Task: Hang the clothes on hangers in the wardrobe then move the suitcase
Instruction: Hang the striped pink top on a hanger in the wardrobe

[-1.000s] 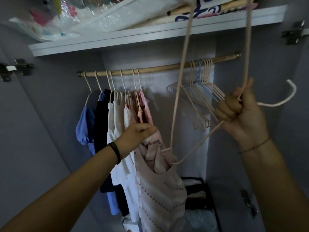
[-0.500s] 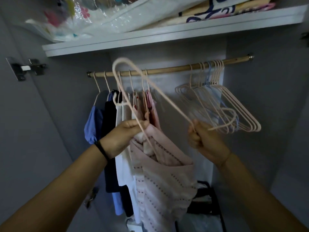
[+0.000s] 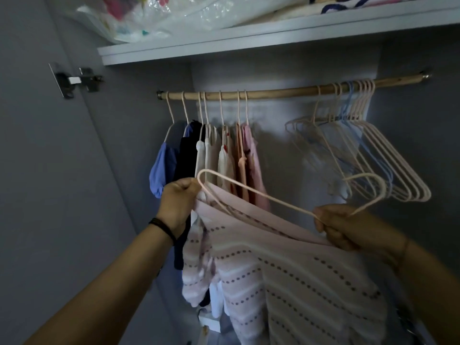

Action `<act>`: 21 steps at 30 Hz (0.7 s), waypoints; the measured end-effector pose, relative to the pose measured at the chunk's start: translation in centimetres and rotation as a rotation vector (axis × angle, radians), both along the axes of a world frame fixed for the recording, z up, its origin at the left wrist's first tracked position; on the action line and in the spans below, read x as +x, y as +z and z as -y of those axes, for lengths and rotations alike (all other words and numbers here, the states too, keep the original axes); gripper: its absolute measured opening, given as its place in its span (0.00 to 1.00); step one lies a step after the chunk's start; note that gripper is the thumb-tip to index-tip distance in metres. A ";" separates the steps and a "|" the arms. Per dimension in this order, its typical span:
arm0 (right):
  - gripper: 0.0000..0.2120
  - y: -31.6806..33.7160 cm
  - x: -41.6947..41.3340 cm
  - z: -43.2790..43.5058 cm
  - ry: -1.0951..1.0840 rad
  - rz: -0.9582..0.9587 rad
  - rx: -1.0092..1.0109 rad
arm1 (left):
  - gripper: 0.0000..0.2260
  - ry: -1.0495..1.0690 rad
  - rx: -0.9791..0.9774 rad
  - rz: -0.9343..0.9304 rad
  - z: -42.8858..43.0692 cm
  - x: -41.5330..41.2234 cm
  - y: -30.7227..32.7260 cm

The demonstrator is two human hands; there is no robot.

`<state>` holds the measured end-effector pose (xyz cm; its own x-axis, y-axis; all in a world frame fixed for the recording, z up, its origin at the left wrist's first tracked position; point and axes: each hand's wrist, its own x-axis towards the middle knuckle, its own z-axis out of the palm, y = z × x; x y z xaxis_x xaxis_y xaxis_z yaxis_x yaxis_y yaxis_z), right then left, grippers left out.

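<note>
A pale pink garment with dotted stripes (image 3: pixel 286 275) hangs in front of me inside the wardrobe. My left hand (image 3: pixel 178 201) pinches its upper left edge beside one end of a pink hanger (image 3: pixel 261 195). My right hand (image 3: pixel 344 229) grips the hanger at its neck, together with the garment's right edge. The hanger lies tilted across the garment's opening, its hook curving up to the right. Above runs the wooden rail (image 3: pixel 286 90). The suitcase is hidden from view.
Several hung clothes (image 3: pixel 211 155) fill the rail's left part; a bunch of empty hangers (image 3: pixel 368 150) hangs at its right. A white shelf (image 3: pixel 249 43) above holds plastic bags. A door hinge (image 3: pixel 74 80) sits on the left panel.
The hanger has swung down from upright to lie across the garment's opening. My right hand dropped with it, and the garment now spreads wider between both hands.
</note>
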<state>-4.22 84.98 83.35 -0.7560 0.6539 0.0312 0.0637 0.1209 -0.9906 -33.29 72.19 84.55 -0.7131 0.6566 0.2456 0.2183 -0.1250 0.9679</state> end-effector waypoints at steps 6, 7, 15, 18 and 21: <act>0.17 1.6 0.5 1.1 -0.020 0.189 0.074 | 0.11 0.020 0.043 -0.096 0.2 -0.4 1.4; 0.18 1.7 0.5 1.2 -0.019 0.223 0.082 | 0.13 0.009 0.038 -0.145 0.2 -0.4 1.7; 0.14 3.6 -2.8 1.9 0.083 0.547 0.470 | 0.18 -0.235 -0.148 -0.757 -0.9 3.9 3.2; 0.11 6.2 -4.6 1.9 0.054 0.460 0.560 | 0.19 -0.379 -0.229 -0.698 -1.3 5.9 3.7; 0.11 8.9 -4.2 1.3 -0.011 0.335 0.592 | 0.17 -0.366 -0.272 -0.543 -0.5 3.8 3.1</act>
<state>-8.38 83.67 92.21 -0.7807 0.6063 0.1514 0.3601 0.6346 -0.6838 -29.51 72.74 87.63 -0.2580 0.9194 0.2969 0.6692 -0.0515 0.7413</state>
